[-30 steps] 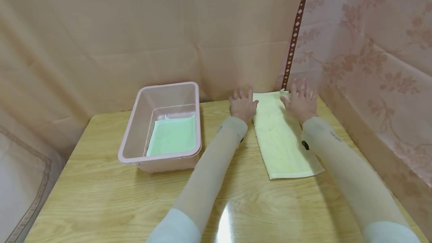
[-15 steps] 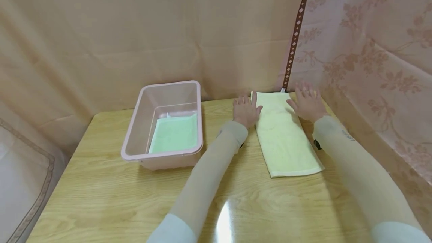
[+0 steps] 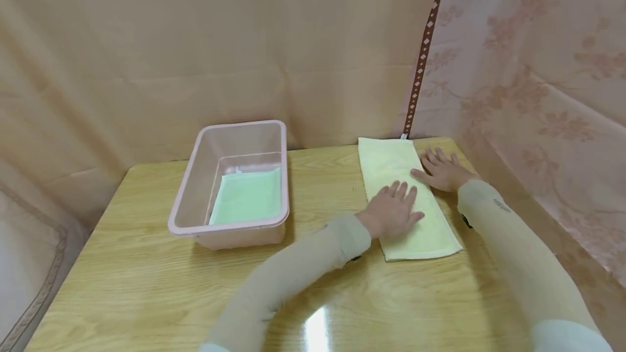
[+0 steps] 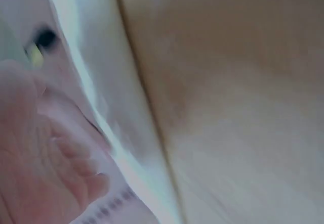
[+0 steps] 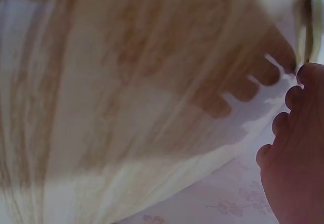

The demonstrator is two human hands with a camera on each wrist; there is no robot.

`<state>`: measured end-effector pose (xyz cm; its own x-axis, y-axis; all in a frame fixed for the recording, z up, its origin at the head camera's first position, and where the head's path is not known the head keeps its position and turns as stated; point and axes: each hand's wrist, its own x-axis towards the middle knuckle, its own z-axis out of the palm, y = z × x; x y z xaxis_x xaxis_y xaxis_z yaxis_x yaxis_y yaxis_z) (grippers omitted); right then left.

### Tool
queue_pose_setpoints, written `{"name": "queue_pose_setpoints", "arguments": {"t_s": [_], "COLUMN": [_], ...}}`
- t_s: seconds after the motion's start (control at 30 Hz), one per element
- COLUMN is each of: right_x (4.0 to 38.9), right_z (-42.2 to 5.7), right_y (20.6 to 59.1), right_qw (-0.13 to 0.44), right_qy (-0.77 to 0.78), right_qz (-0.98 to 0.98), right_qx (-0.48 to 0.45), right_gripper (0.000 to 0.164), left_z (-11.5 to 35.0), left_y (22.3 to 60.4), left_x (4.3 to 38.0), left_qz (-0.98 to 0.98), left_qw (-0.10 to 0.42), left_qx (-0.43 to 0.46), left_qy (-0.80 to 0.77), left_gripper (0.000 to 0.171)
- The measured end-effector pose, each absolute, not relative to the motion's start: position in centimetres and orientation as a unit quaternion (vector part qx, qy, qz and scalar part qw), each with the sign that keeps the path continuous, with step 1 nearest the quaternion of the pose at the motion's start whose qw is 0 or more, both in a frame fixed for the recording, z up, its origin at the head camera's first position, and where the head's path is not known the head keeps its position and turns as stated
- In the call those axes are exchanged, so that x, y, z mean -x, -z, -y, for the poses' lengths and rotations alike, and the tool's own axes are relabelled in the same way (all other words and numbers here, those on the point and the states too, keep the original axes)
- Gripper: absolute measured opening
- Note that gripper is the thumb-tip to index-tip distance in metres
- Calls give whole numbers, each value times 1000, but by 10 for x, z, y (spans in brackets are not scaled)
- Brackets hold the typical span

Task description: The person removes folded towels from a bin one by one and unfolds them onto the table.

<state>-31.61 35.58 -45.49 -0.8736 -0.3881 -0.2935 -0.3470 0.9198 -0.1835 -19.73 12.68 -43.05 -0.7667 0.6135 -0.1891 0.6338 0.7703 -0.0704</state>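
Note:
A pale yellow folded towel (image 3: 391,170) lies lengthwise on the wooden table (image 3: 146,276), at its right side. My left hand (image 3: 393,209) rests flat on the near half of the towel, fingers straight. My right hand (image 3: 442,170) lies flat at the towel's right edge, farther back, fingers spread. In the left wrist view my left hand (image 4: 35,158) shows only as a blurred palm. The right wrist view shows my right hand (image 5: 293,153) against the patterned cloth.
A pink plastic tub (image 3: 195,216) stands left of centre with a green folded towel (image 3: 246,197) flat inside. Beige cloth (image 3: 195,42) hangs behind the table and floral pink cloth (image 3: 538,80) on the right. Bare wood lies in front of me.
Both hands have drawn back toward me from the towel's far end. The left hand moved farthest, onto the near half of the towel. The right hand moved a little nearer along the right edge.

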Motion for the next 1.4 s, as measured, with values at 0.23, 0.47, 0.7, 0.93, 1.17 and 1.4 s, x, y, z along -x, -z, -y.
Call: {"name": "queue_pose_setpoints", "arguments": {"t_s": [0.23, 0.47, 0.7, 0.93, 1.17, 1.4], "right_x": [315, 316, 321, 328, 336, 345], "right_z": [-359, -351, -344, -326, -324, -321], "right_y": [462, 462, 458, 453, 458, 452], "right_qw": [177, 175, 163, 152, 165, 146], "right_qy": [62, 69, 84, 89, 95, 103], "right_qz": [-965, -966, -968, -970, -970, -971], "right_qx": [181, 175, 169, 169, 150, 158], "right_gripper": [98, 99, 97, 96, 92, 85], "left_z": [-154, -159, -157, -153, -152, -149], "left_y": [430, 442, 448, 452, 451, 449], "left_x": [151, 145, 141, 136, 127, 129], "left_qz": [-891, -882, -870, -869, -864, -864], "left_qw": [154, 160, 163, 165, 174, 167], "left_qx": [-416, -417, -432, -428, -430, -427], "left_qy": [94, 149, 174, 186, 198, 206], "left_gripper": [78, 81, 73, 71, 71, 72]}}
